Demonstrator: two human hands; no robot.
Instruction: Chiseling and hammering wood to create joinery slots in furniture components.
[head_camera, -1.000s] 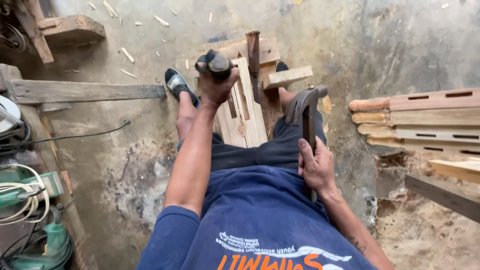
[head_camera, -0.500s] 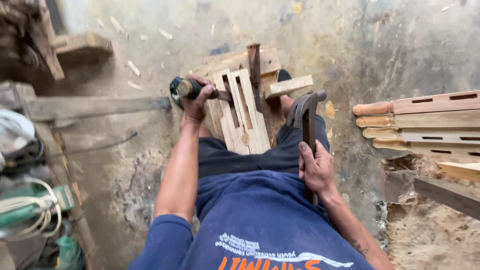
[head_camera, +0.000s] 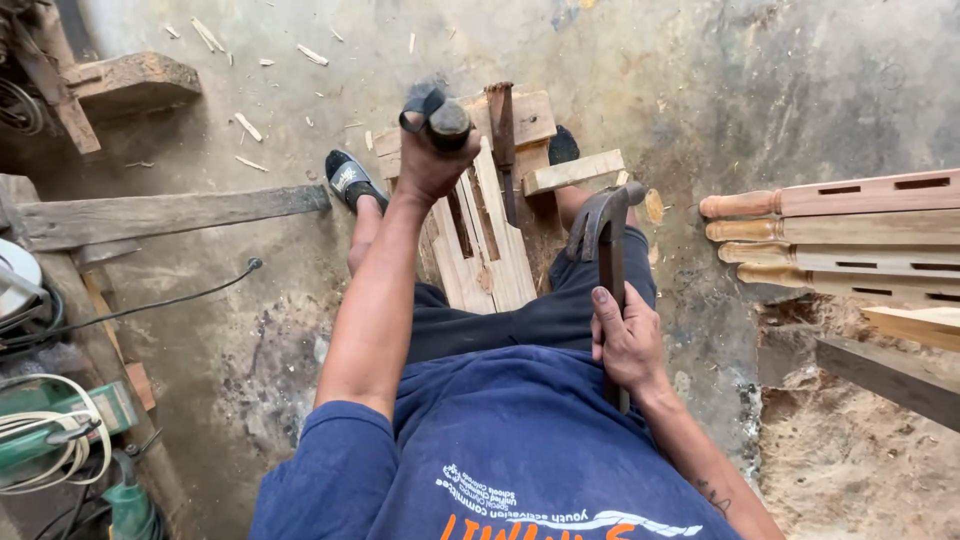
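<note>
- Head view: the left hand (head_camera: 430, 160) is reaching out over the knees, its fingers (head_camera: 437, 135) wrapping tight around a dark round-ended tool (head_camera: 440, 110).
- That tool is hovering above the pale slotted wooden piece (head_camera: 480, 240) lying on the floor (head_camera: 700, 70) between the person's legs.
- The right hand (head_camera: 628, 345) is resting by the right thigh, fingers (head_camera: 603, 310) curling closed around the handle of a claw hammer (head_camera: 603, 225), whose head is pointing forward beside the wooden piece.
- Turned wooden legs (head_camera: 830, 225) are lying by the floor's right edge.
</note>
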